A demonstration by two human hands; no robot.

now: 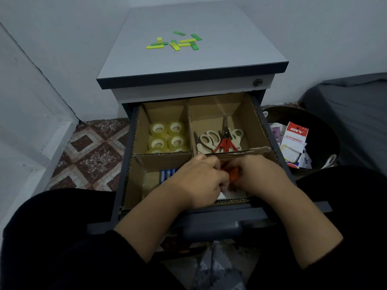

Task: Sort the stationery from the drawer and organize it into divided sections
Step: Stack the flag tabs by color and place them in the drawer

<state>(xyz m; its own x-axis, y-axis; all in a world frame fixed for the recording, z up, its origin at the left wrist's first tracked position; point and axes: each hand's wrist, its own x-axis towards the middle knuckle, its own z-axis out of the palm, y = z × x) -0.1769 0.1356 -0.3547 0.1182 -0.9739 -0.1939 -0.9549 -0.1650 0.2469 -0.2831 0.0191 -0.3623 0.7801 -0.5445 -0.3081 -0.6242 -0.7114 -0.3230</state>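
Observation:
The open drawer holds a cardboard divider [190,126] with several sections. Clear tape rolls [167,138] fill the back left section. Cream and red scissors [222,140] lie in the back right one. Blue pens [167,174] show in the front section, on its left side. Both hands are down in the front section. My left hand [199,181] and my right hand [257,174] curl together round a small orange object [233,174], mostly hidden between them. A white sheet [232,194] lies under the hands.
Green and yellow sticky strips [176,41] lie scattered on the cabinet top [188,59]. A dark bin [322,130] at the right holds a red-and-white stationery package [295,143]. Patterned tile floor is at the left. The drawer handle [213,229] is just below my wrists.

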